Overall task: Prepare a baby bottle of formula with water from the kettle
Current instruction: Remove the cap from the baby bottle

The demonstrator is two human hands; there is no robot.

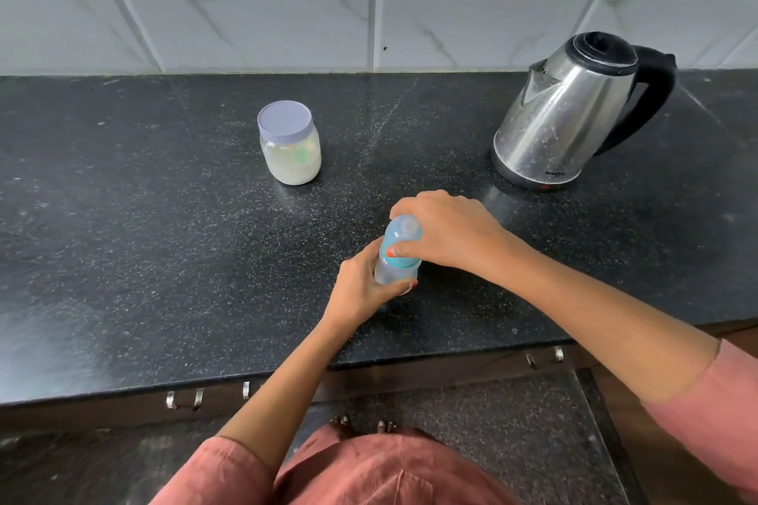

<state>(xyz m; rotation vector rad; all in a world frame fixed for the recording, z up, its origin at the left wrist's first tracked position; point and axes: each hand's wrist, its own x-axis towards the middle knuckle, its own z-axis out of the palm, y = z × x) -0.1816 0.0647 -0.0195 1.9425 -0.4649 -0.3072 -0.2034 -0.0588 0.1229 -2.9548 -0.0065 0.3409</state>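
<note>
Gripping bottle (pixel 404 263) body with left hand (pixel 361 287), cap (pixel 405 228) with right hand (pixel 447 234), near front edge of worktop (pixel 123 258), mid-span. Likely unscrewing: brace body firmly, turn cap only, keep upright, set cap aside clean.

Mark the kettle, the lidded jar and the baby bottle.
kettle (pixel 562 123): head view, on its steel body.
lidded jar (pixel 292 158): head view, on its clear side.
baby bottle (pixel 404 232): head view, on its blue cap.
</note>
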